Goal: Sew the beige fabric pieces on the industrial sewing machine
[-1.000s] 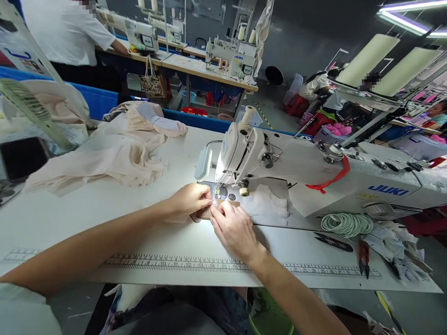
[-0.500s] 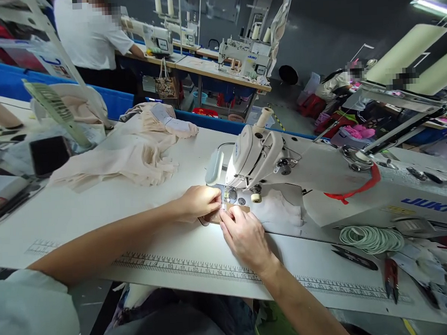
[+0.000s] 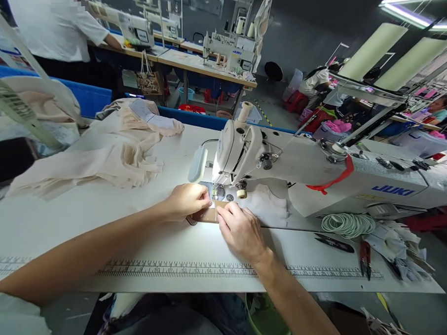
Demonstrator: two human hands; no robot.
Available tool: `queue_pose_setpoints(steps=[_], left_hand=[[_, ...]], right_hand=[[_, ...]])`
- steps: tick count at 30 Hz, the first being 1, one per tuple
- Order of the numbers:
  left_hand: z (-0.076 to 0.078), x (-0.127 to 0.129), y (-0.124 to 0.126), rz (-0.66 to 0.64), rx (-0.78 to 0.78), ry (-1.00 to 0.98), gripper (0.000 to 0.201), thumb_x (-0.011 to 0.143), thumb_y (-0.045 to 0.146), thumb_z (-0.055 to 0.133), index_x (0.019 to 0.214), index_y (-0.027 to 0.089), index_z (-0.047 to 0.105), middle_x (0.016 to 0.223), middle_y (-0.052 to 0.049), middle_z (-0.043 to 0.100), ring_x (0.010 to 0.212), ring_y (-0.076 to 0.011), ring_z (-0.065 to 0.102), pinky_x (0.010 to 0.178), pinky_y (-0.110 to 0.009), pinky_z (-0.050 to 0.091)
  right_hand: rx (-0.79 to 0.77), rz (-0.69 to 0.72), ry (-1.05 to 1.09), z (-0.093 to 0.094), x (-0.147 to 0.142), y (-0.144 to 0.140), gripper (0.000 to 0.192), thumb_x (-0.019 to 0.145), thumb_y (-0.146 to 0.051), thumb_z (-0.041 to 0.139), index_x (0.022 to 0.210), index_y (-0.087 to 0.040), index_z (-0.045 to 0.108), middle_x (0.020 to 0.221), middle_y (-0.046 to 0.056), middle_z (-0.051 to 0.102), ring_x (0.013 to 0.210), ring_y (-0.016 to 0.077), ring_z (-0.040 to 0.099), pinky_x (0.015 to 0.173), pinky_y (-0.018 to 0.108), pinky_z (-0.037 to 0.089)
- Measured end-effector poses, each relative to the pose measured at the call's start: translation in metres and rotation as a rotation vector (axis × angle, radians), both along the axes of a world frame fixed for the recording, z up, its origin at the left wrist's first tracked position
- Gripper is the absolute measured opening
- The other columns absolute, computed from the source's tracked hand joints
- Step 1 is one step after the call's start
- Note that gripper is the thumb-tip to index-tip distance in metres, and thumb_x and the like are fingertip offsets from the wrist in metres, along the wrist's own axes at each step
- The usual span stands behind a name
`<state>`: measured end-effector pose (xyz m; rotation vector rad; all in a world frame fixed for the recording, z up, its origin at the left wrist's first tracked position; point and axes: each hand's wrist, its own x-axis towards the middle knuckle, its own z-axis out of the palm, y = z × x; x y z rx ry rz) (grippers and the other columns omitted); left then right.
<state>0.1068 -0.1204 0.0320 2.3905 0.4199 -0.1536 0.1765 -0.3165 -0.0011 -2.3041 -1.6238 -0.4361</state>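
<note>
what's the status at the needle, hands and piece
Left hand and right hand both pinching tan piece at presser foot. Piece flat on table. Nothing in the way.

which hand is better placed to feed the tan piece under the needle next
Probably the left hand: its fingertips pinch the tan piece right beside the needle of the sewing machine. The right hand rests nearer the person, pressing the piece flat.

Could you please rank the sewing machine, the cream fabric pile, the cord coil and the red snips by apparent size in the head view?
1. Sewing machine
2. Fabric pile
3. Cord coil
4. Red snips
</note>
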Motion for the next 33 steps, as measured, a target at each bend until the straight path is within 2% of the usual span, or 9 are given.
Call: queue_pose_setpoints(steps=[3,11,14,19,27,33], left_hand=[[-0.002,0.003,-0.001,-0.007,0.049,0.006,0.02,0.085,0.037,0.055,0.076,0.022,0.065,0.079,0.002,0.073,0.074,-0.0182,0.064,0.066,-0.028,0.04],[0.0,0.001,-0.001,-0.005,-0.008,-0.012,0.019,0.086,0.037,0.055,0.078,0.023,0.066,0.074,0.003,0.072,0.069,-0.0163,0.064,0.064,-0.027,0.04],[-0.005,0.0,0.001,-0.02,-0.023,-0.046,0.02,0.087,0.036,0.054,0.079,0.024,0.066,0.07,0.005,0.071,0.068,-0.0165,0.064,0.066,-0.027,0.04],[-0.014,0.001,0.001,-0.003,0.045,-0.075,0.018,0.086,0.034,0.054,0.082,0.025,0.068,0.071,0.006,0.072,0.069,-0.0165,0.064,0.067,-0.027,0.039],[-0.003,0.001,0.001,0.006,-0.017,-0.013,0.016,0.085,0.035,0.056,0.078,0.023,0.066,0.071,0.005,0.071,0.069,-0.0164,0.064,0.066,-0.027,0.041],[-0.002,0.002,0.002,-0.005,-0.022,-0.007,0.017,0.083,0.037,0.057,0.079,0.023,0.066,0.075,0.003,0.071,0.072,-0.0166,0.063,0.066,-0.027,0.041]], right_hand=[[-0.014,-0.003,0.006,0.0,0.0,0.001,0.027,0.101,-0.021,0.045,0.104,-0.018,0.072,0.085,0.003,0.063,0.066,0.0166,0.049,0.067,0.033,0.037],[-0.035,0.002,0.004,0.002,-0.001,0.0,0.026,0.1,-0.019,0.046,0.108,-0.019,0.072,0.085,0.003,0.062,0.066,0.0165,0.049,0.067,0.033,0.038],[-0.029,0.008,-0.005,0.003,-0.001,0.0,0.027,0.1,-0.019,0.047,0.108,-0.02,0.072,0.084,0.003,0.061,0.066,0.0165,0.048,0.066,0.032,0.037],[-0.041,0.007,-0.005,0.002,0.0,0.0,0.029,0.1,-0.021,0.046,0.115,-0.02,0.072,0.085,0.003,0.061,0.066,0.0162,0.047,0.066,0.032,0.035],[-0.073,-0.018,0.03,0.002,0.0,0.0,0.028,0.1,-0.019,0.046,0.111,-0.02,0.072,0.086,0.004,0.063,0.067,0.0162,0.051,0.067,0.032,0.038],[-0.05,-0.014,0.006,-0.001,0.001,0.002,0.028,0.1,-0.019,0.047,0.11,-0.02,0.073,0.084,0.003,0.063,0.066,0.0162,0.051,0.066,0.032,0.037]])
